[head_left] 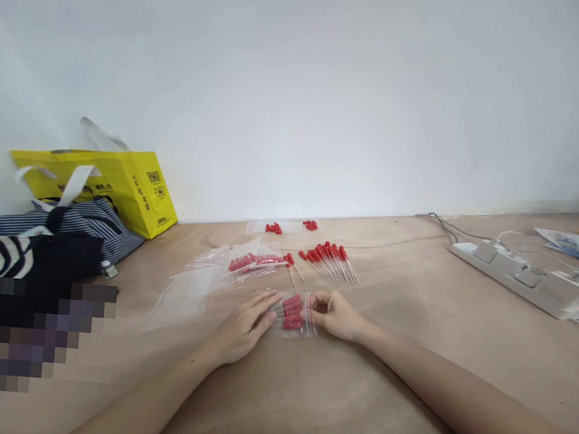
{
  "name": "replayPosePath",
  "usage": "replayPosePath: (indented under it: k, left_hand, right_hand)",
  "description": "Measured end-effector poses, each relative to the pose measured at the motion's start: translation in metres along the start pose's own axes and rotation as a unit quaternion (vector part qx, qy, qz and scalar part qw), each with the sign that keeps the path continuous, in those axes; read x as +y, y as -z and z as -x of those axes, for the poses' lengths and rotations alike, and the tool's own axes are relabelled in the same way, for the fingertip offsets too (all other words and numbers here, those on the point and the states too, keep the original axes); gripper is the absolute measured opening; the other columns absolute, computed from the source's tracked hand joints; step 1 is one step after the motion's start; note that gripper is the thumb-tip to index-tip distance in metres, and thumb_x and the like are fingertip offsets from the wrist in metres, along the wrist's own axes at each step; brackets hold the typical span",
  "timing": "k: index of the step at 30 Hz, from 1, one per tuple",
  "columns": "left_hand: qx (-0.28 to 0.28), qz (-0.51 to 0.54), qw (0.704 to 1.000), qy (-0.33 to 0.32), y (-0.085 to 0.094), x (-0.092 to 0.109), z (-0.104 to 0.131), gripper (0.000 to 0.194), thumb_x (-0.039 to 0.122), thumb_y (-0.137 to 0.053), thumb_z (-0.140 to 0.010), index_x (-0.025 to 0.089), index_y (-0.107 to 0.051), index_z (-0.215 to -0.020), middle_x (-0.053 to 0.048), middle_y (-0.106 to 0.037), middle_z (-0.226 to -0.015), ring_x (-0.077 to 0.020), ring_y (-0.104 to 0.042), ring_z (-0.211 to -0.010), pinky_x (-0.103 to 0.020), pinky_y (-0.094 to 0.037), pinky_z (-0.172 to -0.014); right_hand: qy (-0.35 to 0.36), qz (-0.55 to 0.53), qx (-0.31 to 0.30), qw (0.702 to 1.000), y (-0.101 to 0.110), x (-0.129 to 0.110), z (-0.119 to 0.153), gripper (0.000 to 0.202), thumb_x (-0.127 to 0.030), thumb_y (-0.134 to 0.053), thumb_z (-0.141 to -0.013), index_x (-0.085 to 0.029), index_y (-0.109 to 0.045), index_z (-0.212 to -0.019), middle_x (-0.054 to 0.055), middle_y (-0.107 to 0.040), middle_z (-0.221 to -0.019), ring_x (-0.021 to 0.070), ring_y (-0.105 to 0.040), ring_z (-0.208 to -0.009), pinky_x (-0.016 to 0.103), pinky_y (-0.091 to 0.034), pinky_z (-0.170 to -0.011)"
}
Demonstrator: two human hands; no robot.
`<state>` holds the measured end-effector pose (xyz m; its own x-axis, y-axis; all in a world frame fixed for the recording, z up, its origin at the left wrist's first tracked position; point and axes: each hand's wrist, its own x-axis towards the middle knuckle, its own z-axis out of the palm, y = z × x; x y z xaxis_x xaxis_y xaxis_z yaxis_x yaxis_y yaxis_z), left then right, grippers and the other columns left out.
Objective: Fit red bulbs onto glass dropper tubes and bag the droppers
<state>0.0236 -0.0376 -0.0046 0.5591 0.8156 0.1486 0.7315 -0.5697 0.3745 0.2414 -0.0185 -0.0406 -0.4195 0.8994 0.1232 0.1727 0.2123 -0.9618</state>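
Note:
A clear zip bag [283,329] lies in front of me, with several droppers [292,311] inside, their red rubber bulbs toward the right and thin clear stems toward the left. My left hand [245,327] grips the bag's left end, thumb and fingers around the stems. At the other end, my right hand [334,314] pinches the red-lined zip edge. Just beyond my hands, a fan of loose droppers [333,260] rests on the table, and two more [290,264] lie left of it. Filled bags of red-bulbed droppers [250,262] are to the left of those.
Flat clear zip bags [183,292] lie left of my left hand. Against the wall is another bag with red bulbs [273,229]. A yellow shopping bag [96,182] and dark cloth bag [35,264] stand left. A white power strip [520,278] with plugs and cables sits right.

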Motion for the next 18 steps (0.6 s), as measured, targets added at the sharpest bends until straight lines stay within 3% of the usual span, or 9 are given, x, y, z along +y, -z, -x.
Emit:
replayPosePath:
  k: [3,10,14,18]
  left_hand:
    - [0.001,0.0,1.0,0.011,-0.002,-0.002,0.0,0.042,0.034,-0.029,-0.089,0.018,-0.038,-0.127,-0.006,-0.038,-0.135,-0.0188,-0.029,-0.126,-0.04,-0.026,-0.104]
    - [-0.006,-0.004,1.0,-0.014,-0.002,0.0,0.0,0.04,0.031,-0.032,-0.089,0.02,-0.04,-0.127,-0.005,-0.041,-0.133,-0.0188,-0.032,-0.125,-0.041,-0.025,-0.104]
    - [-0.002,-0.021,0.999,-0.029,-0.002,0.001,0.0,0.039,0.031,-0.033,-0.089,0.026,-0.038,-0.127,-0.004,-0.04,-0.134,-0.0215,-0.028,-0.126,-0.052,-0.013,-0.104]
    - [-0.024,-0.011,0.998,-0.054,0.0,0.002,0.002,0.04,0.029,-0.034,-0.089,0.028,-0.035,-0.129,-0.004,-0.037,-0.135,-0.0219,-0.028,-0.126,-0.055,-0.013,-0.102]
  right_hand:
    - [0.002,-0.021,-0.03,0.999,0.0,-0.001,0.001,0.03,-0.044,-0.062,-0.067,-0.015,-0.061,-0.074,0.001,-0.063,-0.066,0.0116,-0.056,-0.06,0.022,-0.042,-0.055]
    - [-0.032,0.021,-0.016,0.999,-0.003,0.008,-0.003,0.026,-0.038,-0.067,-0.065,-0.017,-0.061,-0.078,-0.001,-0.062,-0.059,0.0114,-0.055,-0.055,0.02,-0.041,-0.052]
    - [-0.004,0.003,-0.028,1.0,0.002,0.006,-0.004,0.025,-0.036,-0.062,-0.07,-0.015,-0.058,-0.083,-0.002,-0.058,-0.057,0.009,-0.051,-0.053,0.019,-0.04,-0.051]
    - [0.066,0.103,0.038,0.992,0.01,-0.001,0.0,0.01,-0.021,-0.059,-0.069,-0.015,-0.058,-0.077,0.0,-0.057,-0.072,0.0076,-0.048,-0.057,0.02,-0.039,-0.054]
